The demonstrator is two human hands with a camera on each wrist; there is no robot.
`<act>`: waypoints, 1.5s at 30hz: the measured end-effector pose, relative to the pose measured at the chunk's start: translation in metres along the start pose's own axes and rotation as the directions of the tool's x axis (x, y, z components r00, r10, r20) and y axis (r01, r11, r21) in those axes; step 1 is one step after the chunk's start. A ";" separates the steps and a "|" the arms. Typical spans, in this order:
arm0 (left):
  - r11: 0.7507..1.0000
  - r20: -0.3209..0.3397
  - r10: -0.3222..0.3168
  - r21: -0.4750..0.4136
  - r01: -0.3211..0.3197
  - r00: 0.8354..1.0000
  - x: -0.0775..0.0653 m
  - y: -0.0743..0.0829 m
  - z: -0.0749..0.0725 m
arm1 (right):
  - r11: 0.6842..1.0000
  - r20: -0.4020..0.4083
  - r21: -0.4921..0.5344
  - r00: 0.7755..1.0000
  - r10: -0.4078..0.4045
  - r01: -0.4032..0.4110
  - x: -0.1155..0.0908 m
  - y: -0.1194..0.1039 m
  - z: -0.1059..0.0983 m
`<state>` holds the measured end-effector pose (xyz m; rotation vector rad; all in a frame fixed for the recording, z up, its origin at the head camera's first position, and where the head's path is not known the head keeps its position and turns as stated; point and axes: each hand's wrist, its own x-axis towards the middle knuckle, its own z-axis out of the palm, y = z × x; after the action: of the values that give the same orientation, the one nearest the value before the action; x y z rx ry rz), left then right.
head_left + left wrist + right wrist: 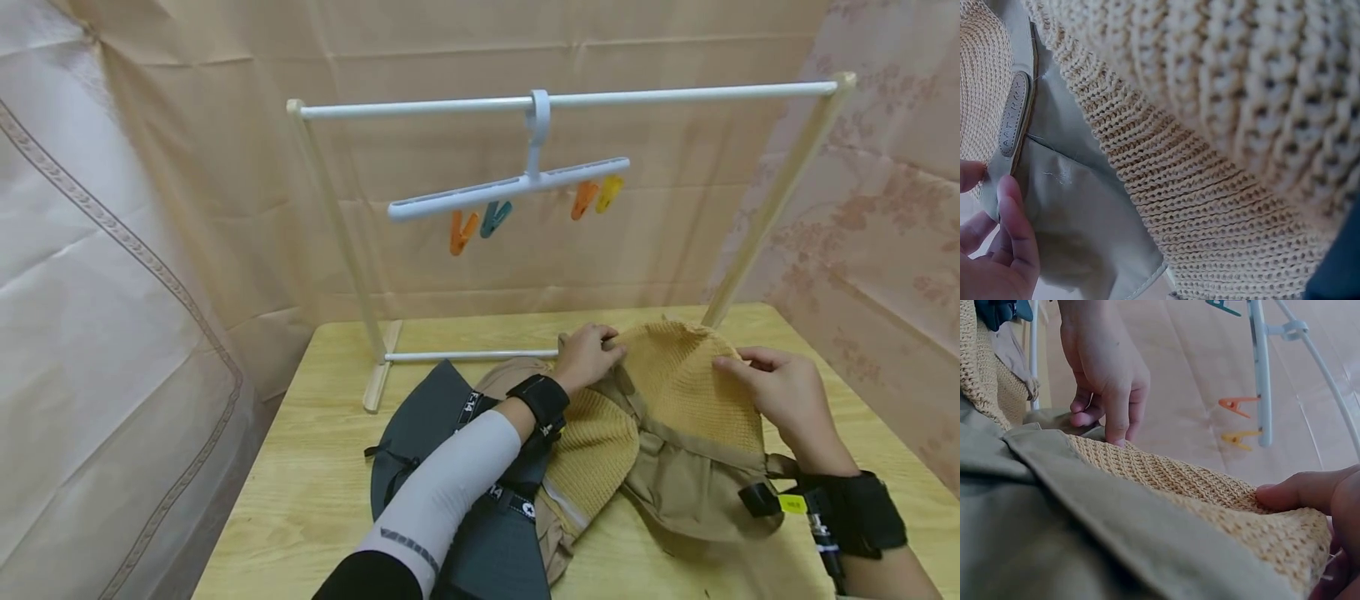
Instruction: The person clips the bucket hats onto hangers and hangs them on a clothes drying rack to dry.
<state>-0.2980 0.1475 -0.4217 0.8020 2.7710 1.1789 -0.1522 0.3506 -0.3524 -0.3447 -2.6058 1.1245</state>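
A wooden surface (292, 467) carries a clothes rack (675, 96). Before its right side is a khaki-and-yellow hat (693, 475), a dark grey hat (412, 408) to its left. A pale blue hanger (472, 198) hangs above. The left hand (587, 360) pinches the khaki-and-yellow hat's edge, the right hand (793, 400) its knitted part. Four clothespins (456, 234) dangle under the hanger.

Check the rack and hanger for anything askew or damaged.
The pale blue clothes hanger hangs askew: in the head view it slants against the white top rail, its left end lower. Whether it dips or is just swivelled, I can't tell. No damage stands out.
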 end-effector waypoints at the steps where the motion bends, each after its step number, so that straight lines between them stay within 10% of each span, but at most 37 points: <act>1: 1.000 -0.004 0.002 0.000 -0.002 1.000 0.000 0.000 -0.001 | 1.000 -0.002 0.003 1.000 -0.002 0.002 0.000 -0.001 -0.001; 45: 0.999 -0.064 0.030 -0.013 -0.031 0.997 -0.001 0.007 -0.014 | 0.995 -0.026 0.061 0.997 -0.075 0.077 0.004 -0.035 -0.002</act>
<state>-0.2972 0.1412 -0.4071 0.8221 2.8074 1.2498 -0.1586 0.3293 -0.3246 -0.2416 -2.5345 1.1652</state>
